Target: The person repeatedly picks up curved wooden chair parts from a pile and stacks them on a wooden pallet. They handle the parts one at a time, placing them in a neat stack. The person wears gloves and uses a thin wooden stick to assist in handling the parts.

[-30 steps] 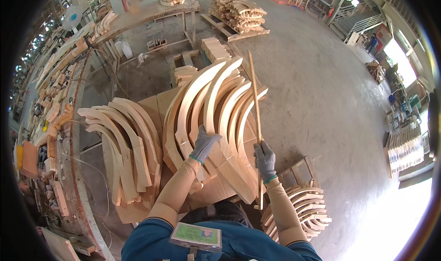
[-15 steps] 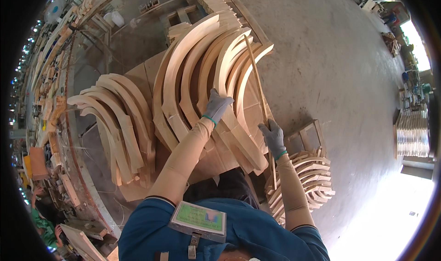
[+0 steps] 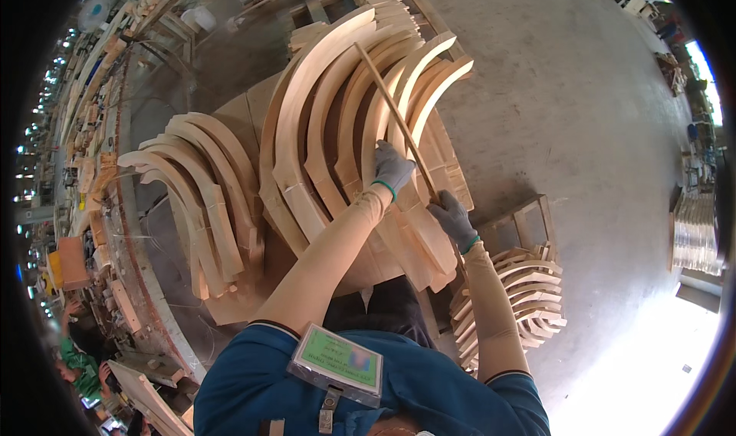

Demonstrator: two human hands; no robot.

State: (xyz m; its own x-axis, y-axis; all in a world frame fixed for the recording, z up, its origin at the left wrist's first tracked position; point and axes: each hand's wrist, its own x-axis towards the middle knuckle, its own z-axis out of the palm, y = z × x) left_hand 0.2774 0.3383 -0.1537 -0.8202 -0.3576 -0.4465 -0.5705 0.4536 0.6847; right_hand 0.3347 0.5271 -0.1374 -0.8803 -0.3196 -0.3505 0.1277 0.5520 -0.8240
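My right hand [image 3: 452, 218], in a grey glove, grips a long thin wooden stick [image 3: 391, 110] that slants up and to the left across a row of curved wooden pieces [image 3: 337, 121] standing on edge. My left hand [image 3: 392, 167], also gloved, rests on one of those curved pieces just left of the stick, fingers bent over its edge. Both forearms wear tan sleeves.
A second stack of curved wooden pieces [image 3: 203, 190] stands to the left. More curved pieces lie in a low wooden crate [image 3: 529, 282] on the concrete floor [image 3: 575, 114] at the right. Workbenches with clutter [image 3: 77, 167] line the far left. Another person [image 3: 77, 359] is at lower left.
My head has tilted further down and closer, so the curved pieces fill more of the view. Both hands keep their hold; the stick has tilted a little more to the left.
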